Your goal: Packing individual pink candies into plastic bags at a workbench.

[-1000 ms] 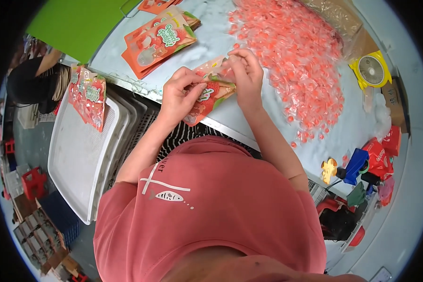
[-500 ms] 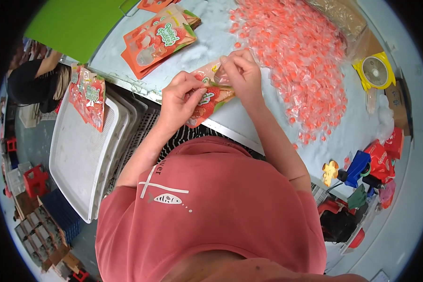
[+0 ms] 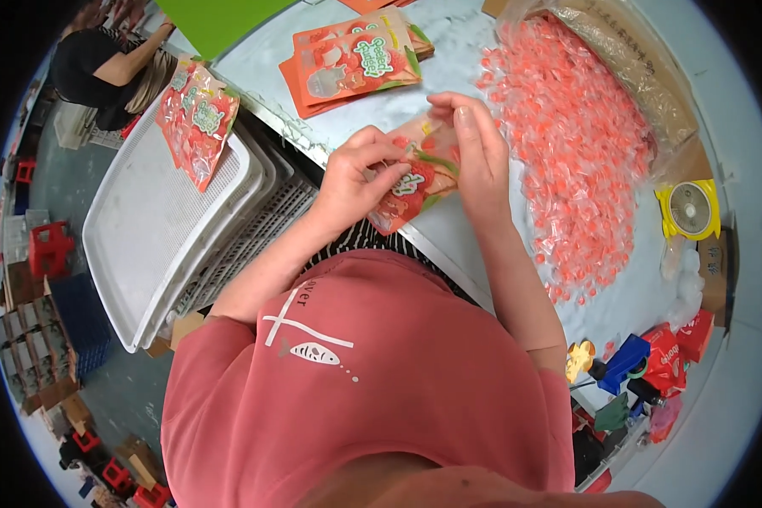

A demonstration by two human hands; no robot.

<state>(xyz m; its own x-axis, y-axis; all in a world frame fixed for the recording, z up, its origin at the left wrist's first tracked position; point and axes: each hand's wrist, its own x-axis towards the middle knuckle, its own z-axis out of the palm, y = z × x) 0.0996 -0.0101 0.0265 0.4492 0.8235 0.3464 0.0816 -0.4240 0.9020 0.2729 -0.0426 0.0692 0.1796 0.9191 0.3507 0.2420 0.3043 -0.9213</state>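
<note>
A red-orange candy pouch (image 3: 405, 203) with a see-through upper part is tilted over the table's near edge, in front of my body. My left hand (image 3: 360, 179) pinches its left side between thumb and fingers. My right hand (image 3: 483, 161) is by the pouch's upper right side, fingers stretched out, the index bent over near the top; whether it touches the pouch is unclear. Beyond the hands lies a stack of flat pouches (image 3: 347, 74). To the right spreads a large heap of small wrapped red candies (image 3: 571, 161).
Plump pouches (image 3: 199, 118) lie on stacked white trays (image 3: 135, 241) at the left. A yellow fan (image 3: 690, 210), a blue tape dispenser (image 3: 625, 362) and red bags (image 3: 667, 356) line the right side. Another person's arm (image 3: 140, 59) shows at far left.
My right hand has loosened from a pinch at the pouch's top and straightened its fingers. My left hand keeps its pinch. The whole view has shifted and turned a little.
</note>
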